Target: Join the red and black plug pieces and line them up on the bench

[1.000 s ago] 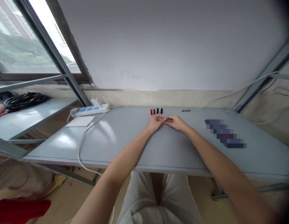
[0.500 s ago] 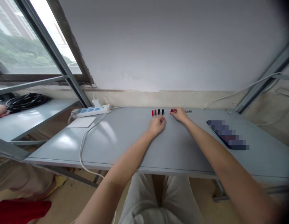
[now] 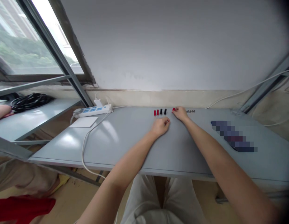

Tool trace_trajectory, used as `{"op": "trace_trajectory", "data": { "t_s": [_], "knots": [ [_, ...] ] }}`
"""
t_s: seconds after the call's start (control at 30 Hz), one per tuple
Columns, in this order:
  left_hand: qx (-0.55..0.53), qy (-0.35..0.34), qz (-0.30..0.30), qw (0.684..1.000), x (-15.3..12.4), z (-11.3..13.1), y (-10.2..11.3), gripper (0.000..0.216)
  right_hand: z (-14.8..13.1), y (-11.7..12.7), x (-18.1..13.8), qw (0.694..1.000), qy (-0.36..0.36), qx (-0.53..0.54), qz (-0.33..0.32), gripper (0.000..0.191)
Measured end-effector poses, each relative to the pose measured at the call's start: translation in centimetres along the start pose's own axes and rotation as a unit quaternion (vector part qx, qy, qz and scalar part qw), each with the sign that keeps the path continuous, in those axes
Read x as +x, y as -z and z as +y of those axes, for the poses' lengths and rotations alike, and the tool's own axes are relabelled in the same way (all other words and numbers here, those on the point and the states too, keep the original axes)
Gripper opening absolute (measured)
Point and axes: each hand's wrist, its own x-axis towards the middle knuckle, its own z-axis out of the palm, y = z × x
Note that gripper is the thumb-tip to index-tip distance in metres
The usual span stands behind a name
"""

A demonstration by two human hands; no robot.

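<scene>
My right hand (image 3: 181,114) pinches a small red cylinder (image 3: 173,109) near the back of the grey table. To its left, my left hand (image 3: 160,126) rests low over the tabletop with its fingers curled together. Whether it holds anything small is hidden. Just behind my left hand stand two red cylinders (image 3: 156,112) and two black cylinders (image 3: 163,111), upright in a row. Several tiny dark metallic pieces (image 3: 190,111) lie in a line to the right of my right hand.
A white power strip (image 3: 95,110) and a flat white card (image 3: 83,122) lie at the table's left, with a white cable (image 3: 82,149) running over the front edge. A blurred dark object (image 3: 233,137) is at right. Another person's arm (image 3: 2,111) shows far left.
The view has shifted slightly, so everything sits a little further right. My left hand has drawn slightly away from the row of cylinders. The red cylinder remains in my right fingers.
</scene>
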Motion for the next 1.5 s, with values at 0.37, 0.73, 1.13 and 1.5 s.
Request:
{"op": "trace_trajectory", "data": {
  "t_s": [0.37, 0.73, 1.13, 1.5],
  "knots": [
    [0.029, 0.006, -0.022, 0.999, -0.2, 0.5, 0.4, 0.022, -0.2, 0.4, 0.6, 0.993, -0.030, -0.086, -0.079, 0.012],
    [0.043, -0.003, -0.030, 0.999, -0.2, 0.3, 0.3, 0.022, -0.4, 0.8, 0.4, 0.985, -0.042, -0.134, -0.096, 0.017],
    [0.056, 0.018, -0.028, 0.998, -0.1, 0.1, 0.1, 0.023, 0.5, 4.1, -1.0, 0.985, -0.021, -0.125, -0.118, 0.007],
    [0.098, 0.124, 0.023, 0.987, 0.0, -0.4, 0.6, 0.024, -5.1, 0.9, -3.4, 0.991, 0.008, -0.040, -0.130, 0.026]
  ]
}}
